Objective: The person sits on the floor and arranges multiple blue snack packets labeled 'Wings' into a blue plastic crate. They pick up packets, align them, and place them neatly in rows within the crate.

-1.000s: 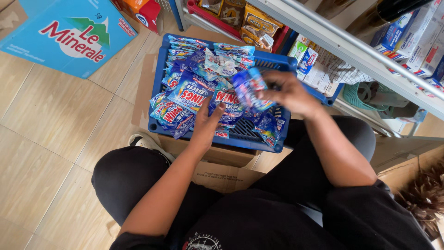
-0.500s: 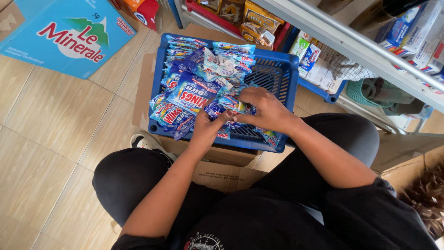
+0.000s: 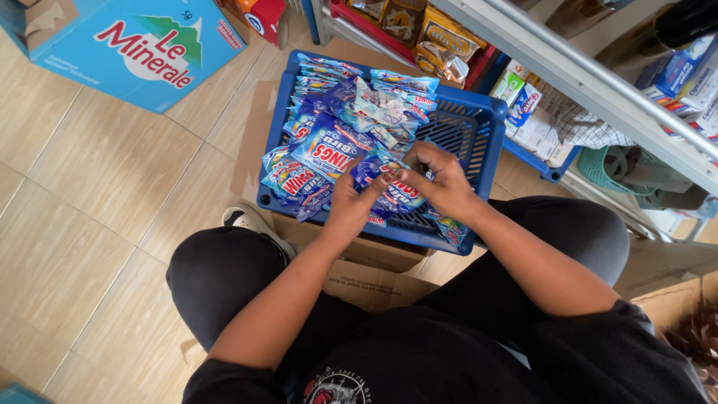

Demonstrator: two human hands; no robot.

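- The blue sachet pack (image 3: 393, 185), raised above the basket a second ago, now sits low at the basket's near edge, pinched between both hands.
- It is a glossy blue packet with red and white print, crumpled.
- Left hand (image 3: 351, 202) grips its left end; right hand (image 3: 441, 183) clasps its right side.
- More like packets (image 3: 329, 142) fill the blue basket (image 3: 486, 127), which rests on a cardboard box (image 3: 366, 277) on the floor.

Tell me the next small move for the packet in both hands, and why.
Probably lay the blue packet onto the heap of packets at the basket's left: both the left hand and right hand grip it over the blue basket, whose right side shows bare mesh.
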